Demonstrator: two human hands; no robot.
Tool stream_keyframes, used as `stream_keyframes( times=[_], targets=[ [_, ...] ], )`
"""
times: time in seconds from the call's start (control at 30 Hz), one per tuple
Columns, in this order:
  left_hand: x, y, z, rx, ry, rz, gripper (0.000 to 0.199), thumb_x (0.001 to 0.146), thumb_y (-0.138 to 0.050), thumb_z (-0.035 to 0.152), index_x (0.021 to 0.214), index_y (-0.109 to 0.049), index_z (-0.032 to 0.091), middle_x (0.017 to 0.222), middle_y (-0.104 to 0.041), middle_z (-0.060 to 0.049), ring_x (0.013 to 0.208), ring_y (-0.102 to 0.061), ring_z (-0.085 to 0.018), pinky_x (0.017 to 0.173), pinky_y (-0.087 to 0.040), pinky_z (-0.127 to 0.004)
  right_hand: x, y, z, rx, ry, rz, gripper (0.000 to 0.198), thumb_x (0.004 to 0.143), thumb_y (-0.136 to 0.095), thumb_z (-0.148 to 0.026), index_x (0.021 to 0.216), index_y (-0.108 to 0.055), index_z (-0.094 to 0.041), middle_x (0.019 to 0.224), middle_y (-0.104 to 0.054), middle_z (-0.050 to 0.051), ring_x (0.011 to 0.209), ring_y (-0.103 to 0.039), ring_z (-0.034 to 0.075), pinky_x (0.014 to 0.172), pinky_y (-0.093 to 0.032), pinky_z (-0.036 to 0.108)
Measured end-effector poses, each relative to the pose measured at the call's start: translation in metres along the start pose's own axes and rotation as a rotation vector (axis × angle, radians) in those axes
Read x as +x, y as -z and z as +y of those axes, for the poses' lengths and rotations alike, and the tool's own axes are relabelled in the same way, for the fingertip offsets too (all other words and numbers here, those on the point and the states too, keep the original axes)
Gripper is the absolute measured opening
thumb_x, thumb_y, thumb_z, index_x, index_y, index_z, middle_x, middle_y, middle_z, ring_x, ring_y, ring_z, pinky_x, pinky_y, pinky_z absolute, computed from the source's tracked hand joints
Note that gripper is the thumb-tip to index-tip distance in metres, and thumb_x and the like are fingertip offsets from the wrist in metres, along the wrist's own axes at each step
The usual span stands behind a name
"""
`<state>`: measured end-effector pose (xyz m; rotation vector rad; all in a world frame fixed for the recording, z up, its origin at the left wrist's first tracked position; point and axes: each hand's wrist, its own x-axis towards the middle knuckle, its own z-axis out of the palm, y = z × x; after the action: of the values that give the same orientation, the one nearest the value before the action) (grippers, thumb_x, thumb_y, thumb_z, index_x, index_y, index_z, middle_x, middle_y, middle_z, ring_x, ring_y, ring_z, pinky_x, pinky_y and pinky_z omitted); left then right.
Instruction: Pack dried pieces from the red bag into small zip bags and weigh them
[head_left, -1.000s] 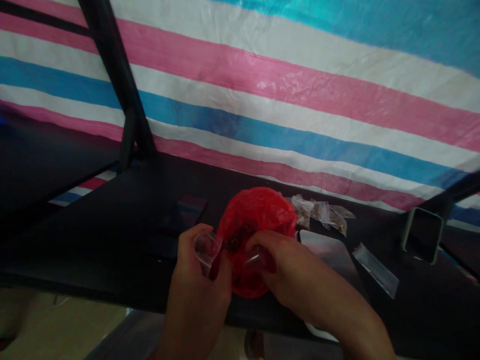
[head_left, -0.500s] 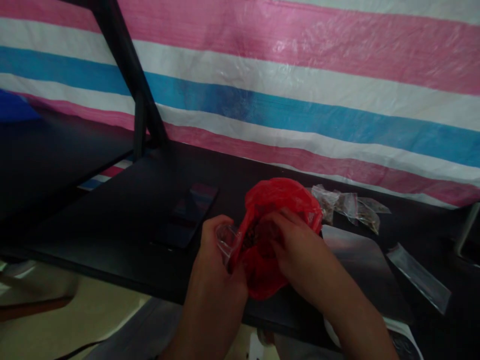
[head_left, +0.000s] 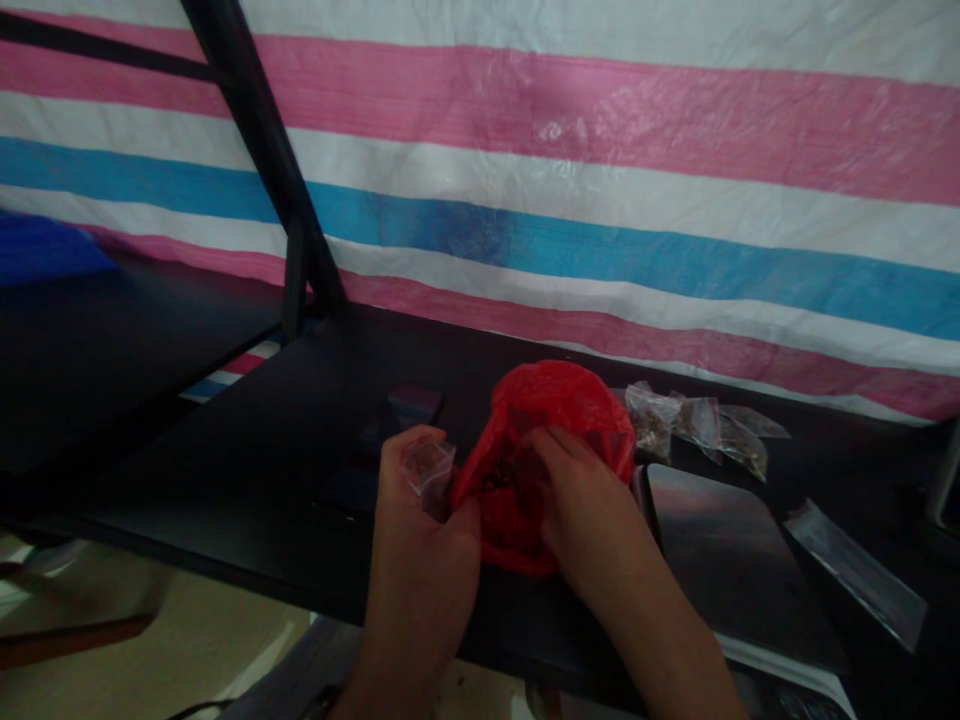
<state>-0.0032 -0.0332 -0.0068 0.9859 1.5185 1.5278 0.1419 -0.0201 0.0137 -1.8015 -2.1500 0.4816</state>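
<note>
My left hand point(head_left: 420, 560) is closed around a small clear plastic bag point(head_left: 429, 466) and pinches the near left rim of a red plastic bag point(head_left: 559, 385). The red bag gapes upward, with dark, loose bits point(head_left: 496, 476) visible inside. Down in its opening is my right hand point(head_left: 577, 490), its fingers curled together; what they grip is hidden. Just right of the red bag lies a flat scale-like device point(head_left: 739, 550) with a dark reflective top and buttons at its near edge.
Several filled small zip bags point(head_left: 697, 425) lie behind the device. A long clear plastic sleeve point(head_left: 859, 572) is at the right. Left of my hands lies a dark phone-like slab point(head_left: 409, 405) on the black table point(head_left: 247, 470). A black post point(head_left: 259, 130) rises at the left before striped sheeting point(head_left: 600, 240).
The view has shifted slightly. My left hand, with the small clear bag, has moved a little left, drawing the red bag's rim outward. My right hand stays inside the red bag.
</note>
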Motion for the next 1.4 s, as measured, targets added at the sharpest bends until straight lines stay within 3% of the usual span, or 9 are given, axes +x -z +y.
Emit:
stream_keyframes(
  times=[0.27, 0.53, 0.73, 0.93, 1.03, 1.23, 1.4],
  targets=[
    [-0.003, -0.01, -0.005, -0.087, 0.1, 0.026, 0.055, 0.062, -0.07, 0.016, 0.115, -0.057, 0.023, 0.093, -0.061, 0.0, 0.084, -0.067, -0.018, 0.07, -0.059, -0.029, 0.001, 0.001, -0.003, 0.029, -0.052, -0.072, 0.059, 0.081, -0.047, 0.009, 0.129, -0.067, -0.02, 0.127, -0.074, 0.014, 0.114, -0.072, 0.03, 0.096, -0.052, 0.04],
    [-0.005, -0.021, -0.006, -0.221, 0.163, 0.041, 0.058, 0.062, -0.072, 0.015, 0.117, -0.056, 0.025, 0.091, -0.059, 0.003, 0.08, -0.065, -0.015, 0.067, -0.056, -0.024, -0.004, 0.002, 0.009, 0.219, -0.005, 0.012, 0.049, 0.074, -0.052, 0.009, 0.109, -0.071, -0.02, 0.114, -0.076, 0.009, 0.108, -0.071, 0.027, 0.093, -0.051, 0.035],
    [-0.004, -0.022, -0.008, -0.143, 0.043, -0.024, 0.053, 0.062, -0.071, 0.016, 0.113, -0.058, 0.023, 0.093, -0.06, 0.001, 0.084, -0.066, -0.016, 0.073, -0.058, -0.027, -0.01, 0.004, 0.02, 0.393, 0.007, 0.02, 0.051, 0.075, -0.052, 0.009, 0.109, -0.072, -0.023, 0.111, -0.079, 0.007, 0.108, -0.073, 0.024, 0.097, -0.053, 0.034],
    [-0.004, -0.016, -0.01, -0.037, -0.084, -0.203, 0.049, 0.074, -0.069, 0.021, 0.12, -0.055, 0.024, 0.091, -0.062, 0.002, 0.079, -0.067, -0.016, 0.073, -0.058, -0.03, -0.01, -0.002, 0.03, 0.683, -0.047, 0.154, 0.037, 0.089, -0.06, -0.008, 0.121, -0.067, -0.024, 0.121, -0.079, 0.007, 0.116, -0.075, 0.022, 0.106, -0.055, 0.037],
    [-0.004, -0.017, -0.013, -0.017, -0.107, -0.271, 0.047, 0.076, -0.068, 0.019, 0.121, -0.054, 0.025, 0.09, -0.061, 0.003, 0.079, -0.066, -0.016, 0.075, -0.057, -0.03, -0.009, -0.002, 0.031, 0.8, -0.016, 0.155, 0.034, 0.091, -0.06, -0.012, 0.121, -0.068, -0.024, 0.122, -0.079, 0.006, 0.116, -0.075, 0.02, 0.108, -0.055, 0.037],
    [-0.005, -0.017, -0.011, -0.013, -0.198, -0.221, 0.047, 0.086, -0.071, 0.025, 0.129, -0.051, 0.026, 0.089, -0.057, 0.004, 0.078, -0.062, -0.016, 0.073, -0.053, -0.03, -0.017, 0.01, 0.025, 0.757, 0.023, 0.262, 0.031, 0.094, -0.063, -0.018, 0.122, -0.07, -0.026, 0.121, -0.08, 0.006, 0.113, -0.075, 0.022, 0.108, -0.056, 0.039],
    [-0.005, -0.009, -0.007, 0.079, -0.305, -0.358, 0.037, 0.096, -0.065, 0.025, 0.131, -0.053, 0.025, 0.11, -0.064, -0.005, 0.098, -0.065, -0.022, 0.088, -0.053, -0.037, -0.027, 0.023, 0.008, 0.736, 0.126, 0.414, 0.03, 0.096, -0.065, -0.021, 0.123, -0.074, -0.03, 0.127, -0.076, 0.006, 0.117, -0.073, 0.024, 0.107, -0.058, 0.04]
  ],
)
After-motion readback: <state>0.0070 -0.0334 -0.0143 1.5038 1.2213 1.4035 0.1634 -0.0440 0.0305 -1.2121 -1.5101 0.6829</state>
